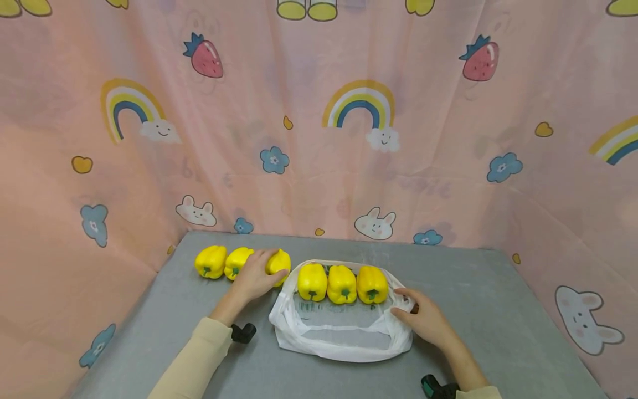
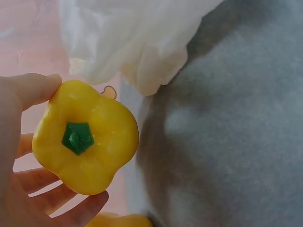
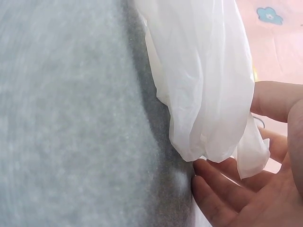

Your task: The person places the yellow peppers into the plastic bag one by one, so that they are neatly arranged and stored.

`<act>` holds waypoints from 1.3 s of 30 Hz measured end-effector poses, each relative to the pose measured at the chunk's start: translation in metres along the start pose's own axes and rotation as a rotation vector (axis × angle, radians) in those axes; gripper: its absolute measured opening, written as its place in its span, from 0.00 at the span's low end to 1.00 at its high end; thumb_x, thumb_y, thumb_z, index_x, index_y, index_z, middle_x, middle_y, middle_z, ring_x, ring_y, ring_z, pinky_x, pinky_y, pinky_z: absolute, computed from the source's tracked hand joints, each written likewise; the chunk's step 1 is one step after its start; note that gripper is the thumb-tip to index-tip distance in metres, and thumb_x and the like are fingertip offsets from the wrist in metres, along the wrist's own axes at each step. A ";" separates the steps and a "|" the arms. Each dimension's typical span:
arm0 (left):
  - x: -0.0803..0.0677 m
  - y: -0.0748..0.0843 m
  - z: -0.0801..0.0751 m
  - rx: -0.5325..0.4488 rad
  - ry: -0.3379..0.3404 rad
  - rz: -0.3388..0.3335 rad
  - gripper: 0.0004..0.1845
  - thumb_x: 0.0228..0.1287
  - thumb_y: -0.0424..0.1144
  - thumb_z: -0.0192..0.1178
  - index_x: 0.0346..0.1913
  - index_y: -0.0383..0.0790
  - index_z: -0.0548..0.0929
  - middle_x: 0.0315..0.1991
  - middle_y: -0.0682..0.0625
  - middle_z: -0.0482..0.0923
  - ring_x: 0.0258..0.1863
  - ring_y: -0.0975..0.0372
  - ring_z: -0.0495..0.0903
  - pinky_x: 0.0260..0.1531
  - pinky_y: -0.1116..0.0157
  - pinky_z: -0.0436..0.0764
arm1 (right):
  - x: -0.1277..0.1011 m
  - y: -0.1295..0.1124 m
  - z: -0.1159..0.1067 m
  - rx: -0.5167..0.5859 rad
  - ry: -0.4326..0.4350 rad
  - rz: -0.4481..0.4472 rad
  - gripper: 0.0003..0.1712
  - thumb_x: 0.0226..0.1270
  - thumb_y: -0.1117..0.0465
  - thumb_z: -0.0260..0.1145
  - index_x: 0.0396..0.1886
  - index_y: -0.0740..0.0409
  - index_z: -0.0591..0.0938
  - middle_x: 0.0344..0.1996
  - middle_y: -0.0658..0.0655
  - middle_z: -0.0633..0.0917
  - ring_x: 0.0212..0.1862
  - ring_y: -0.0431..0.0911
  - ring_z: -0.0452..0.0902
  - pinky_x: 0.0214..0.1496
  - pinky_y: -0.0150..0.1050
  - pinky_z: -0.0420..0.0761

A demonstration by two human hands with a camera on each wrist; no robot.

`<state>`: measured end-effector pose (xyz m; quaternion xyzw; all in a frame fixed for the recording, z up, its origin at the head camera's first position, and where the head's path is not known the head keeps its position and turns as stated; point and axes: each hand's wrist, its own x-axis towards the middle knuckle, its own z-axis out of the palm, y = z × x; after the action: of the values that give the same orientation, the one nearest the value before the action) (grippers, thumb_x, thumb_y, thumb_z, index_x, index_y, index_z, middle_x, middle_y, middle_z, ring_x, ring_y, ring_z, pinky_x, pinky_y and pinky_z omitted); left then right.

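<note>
Left hand [image 1: 254, 277] wraps the yellow bell pepper [image 1: 278, 264], stem end [image 2: 77, 137] facing the wrist, at the left rim of the white plastic bag [image 1: 339, 338]. Right hand [image 1: 423, 321] pinches the bag's right edge; mouth lies right of the pepper.

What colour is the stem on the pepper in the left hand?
Green, on the yellow pepper; the left wrist view shows it best.

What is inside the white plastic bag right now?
Three yellow bell peppers stand in a row inside the white plastic bag, stems facing the camera. Whatever lies behind or beneath them is covered.
</note>
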<state>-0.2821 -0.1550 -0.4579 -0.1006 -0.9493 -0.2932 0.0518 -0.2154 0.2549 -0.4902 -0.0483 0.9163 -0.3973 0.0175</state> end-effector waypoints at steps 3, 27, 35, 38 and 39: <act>0.000 0.002 -0.004 -0.006 0.013 0.011 0.36 0.66 0.55 0.66 0.72 0.42 0.72 0.67 0.40 0.72 0.66 0.46 0.69 0.64 0.43 0.71 | 0.000 0.000 0.000 -0.002 0.004 -0.001 0.32 0.67 0.52 0.73 0.66 0.62 0.77 0.58 0.65 0.79 0.34 0.46 0.71 0.33 0.38 0.72; -0.013 0.035 -0.025 -0.034 0.121 0.224 0.34 0.63 0.53 0.71 0.68 0.41 0.77 0.62 0.42 0.76 0.58 0.48 0.75 0.54 0.48 0.79 | 0.001 -0.006 -0.001 0.008 -0.009 0.007 0.33 0.68 0.51 0.71 0.67 0.64 0.76 0.62 0.69 0.77 0.36 0.47 0.71 0.34 0.39 0.73; -0.017 0.051 -0.021 -0.046 0.152 0.335 0.33 0.63 0.53 0.71 0.66 0.41 0.79 0.59 0.44 0.79 0.55 0.50 0.77 0.49 0.53 0.81 | 0.000 -0.004 0.000 0.011 -0.007 0.010 0.33 0.68 0.51 0.71 0.67 0.64 0.76 0.59 0.67 0.78 0.34 0.46 0.70 0.32 0.39 0.72; -0.018 0.056 -0.018 -0.076 0.147 0.348 0.33 0.62 0.53 0.71 0.67 0.42 0.79 0.58 0.45 0.79 0.54 0.51 0.78 0.49 0.54 0.81 | 0.000 -0.004 0.000 0.014 -0.005 0.015 0.33 0.69 0.51 0.71 0.67 0.64 0.76 0.59 0.66 0.78 0.34 0.47 0.70 0.32 0.39 0.71; -0.019 0.058 -0.017 -0.087 0.145 0.351 0.33 0.62 0.53 0.71 0.66 0.42 0.79 0.58 0.46 0.79 0.54 0.52 0.78 0.50 0.54 0.81 | 0.000 -0.003 0.000 0.016 -0.004 0.019 0.32 0.69 0.52 0.71 0.66 0.64 0.76 0.58 0.66 0.78 0.34 0.47 0.70 0.31 0.39 0.71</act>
<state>-0.2504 -0.1208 -0.4155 -0.2451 -0.8975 -0.3267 0.1661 -0.2151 0.2526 -0.4878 -0.0405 0.9135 -0.4042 0.0236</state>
